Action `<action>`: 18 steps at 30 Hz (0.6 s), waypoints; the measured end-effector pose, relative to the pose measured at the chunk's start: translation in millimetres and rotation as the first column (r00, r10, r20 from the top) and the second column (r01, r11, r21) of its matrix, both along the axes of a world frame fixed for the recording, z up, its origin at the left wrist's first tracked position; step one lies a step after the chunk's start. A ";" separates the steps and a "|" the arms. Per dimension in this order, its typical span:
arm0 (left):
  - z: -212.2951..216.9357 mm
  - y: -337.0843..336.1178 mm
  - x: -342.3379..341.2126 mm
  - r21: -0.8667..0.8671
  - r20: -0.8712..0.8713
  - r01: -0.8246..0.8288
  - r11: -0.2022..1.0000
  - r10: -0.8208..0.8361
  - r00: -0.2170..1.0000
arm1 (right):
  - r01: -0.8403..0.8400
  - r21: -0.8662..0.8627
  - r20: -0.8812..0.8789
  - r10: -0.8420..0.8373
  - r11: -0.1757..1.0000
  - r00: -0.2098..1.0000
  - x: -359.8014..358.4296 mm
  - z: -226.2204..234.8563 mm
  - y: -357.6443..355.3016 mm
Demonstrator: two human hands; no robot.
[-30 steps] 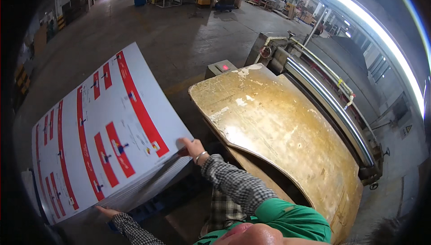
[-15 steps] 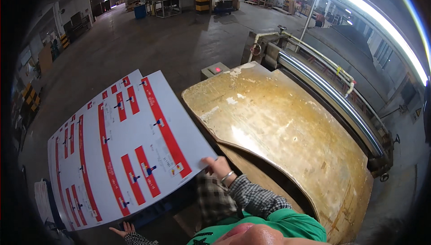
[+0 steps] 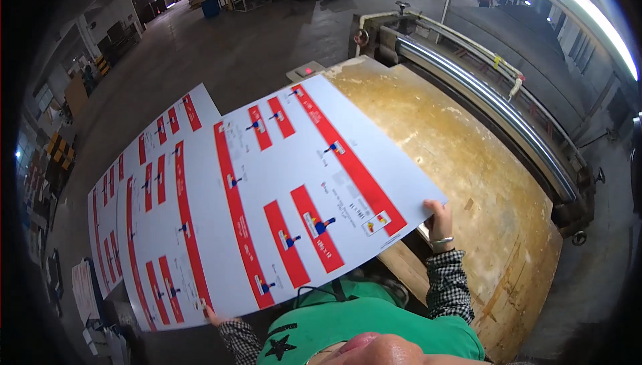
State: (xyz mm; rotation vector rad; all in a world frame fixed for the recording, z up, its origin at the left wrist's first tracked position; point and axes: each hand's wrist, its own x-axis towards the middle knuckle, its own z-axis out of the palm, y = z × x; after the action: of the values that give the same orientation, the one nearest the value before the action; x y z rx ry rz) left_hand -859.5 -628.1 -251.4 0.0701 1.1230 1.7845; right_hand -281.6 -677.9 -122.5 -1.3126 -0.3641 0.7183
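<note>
A large white printed sheet (image 3: 200, 258) with red bands and small blue figures spans the middle, tilted and reaching over the left part of a worn, yellowish board (image 3: 481, 198). My right hand (image 3: 438, 220), a bracelet at its wrist, grips the sheet's right corner above the board. At the near edge, toward the left, my left hand (image 3: 212, 316) holds the same sheet; most of its fingers are hidden beneath. Another printed sheet (image 3: 205, 101) with the same pattern shows from under it at the far left.
Beyond the board runs a machine with a long shiny roller (image 3: 481, 104), a handwheel (image 3: 361, 37) and pipes. A small box with a red light (image 3: 308, 71) sits by the board's far corner. Stacked papers (image 3: 85, 291) stand at lower left. A blue bin (image 3: 210, 7) is far off.
The top sheet has slid right, off the sheet beneath and over the board. My right hand moved right with its corner. My left hand, open before, now holds the near edge.
</note>
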 end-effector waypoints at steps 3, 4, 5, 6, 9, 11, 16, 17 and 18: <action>38.4 -20.3 21.8 -0.026 0.101 0.104 0.994 -0.101 0.990 | 0.145 -0.060 -0.038 -0.148 0.988 0.988 24.7 -4.2 -66.2; 48.0 -13.6 30.8 -0.059 0.084 0.092 0.994 -0.087 0.993 | 0.187 -0.020 -0.044 -0.187 0.982 0.981 29.3 -5.6 -82.6; 58.0 -17.1 41.0 -0.006 0.058 0.193 0.981 -0.193 0.980 | 0.222 0.034 -0.028 -0.221 0.974 0.975 35.1 -11.0 -106.8; 65.4 -8.6 45.2 0.065 0.040 0.293 0.954 -0.296 0.954 | 0.271 0.075 -0.055 -0.267 0.960 0.962 31.6 -15.1 -121.2; 85.6 2.6 74.1 -0.055 0.030 0.319 0.946 -0.318 0.948 | 0.437 0.164 -0.135 -0.418 0.885 0.898 34.5 -28.4 -185.0; 92.1 12.8 100.6 0.045 -0.017 0.404 0.914 -0.404 0.915 | 0.516 0.181 -0.149 -0.496 0.837 0.856 36.2 -35.8 -225.1; 90.6 13.5 170.1 0.016 0.002 0.638 0.769 -0.639 0.770 | 0.697 0.083 -0.246 -0.663 0.712 0.707 23.5 -71.4 -328.5; 87.2 15.3 182.2 0.008 0.005 0.687 0.726 -0.687 0.726 | 0.732 0.061 -0.284 -0.691 0.679 0.665 15.4 -83.1 -346.0; 84.5 15.4 192.3 0.039 0.040 0.735 0.677 -0.736 0.676 | 0.774 0.038 -0.287 -0.735 0.632 0.615 6.3 -92.3 -363.7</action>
State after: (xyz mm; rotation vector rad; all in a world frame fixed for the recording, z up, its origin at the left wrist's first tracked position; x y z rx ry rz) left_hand -667.2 -612.7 -166.9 0.4315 0.8536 1.0469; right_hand -275.2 -1041.5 -214.8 -1.0617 0.3488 0.1016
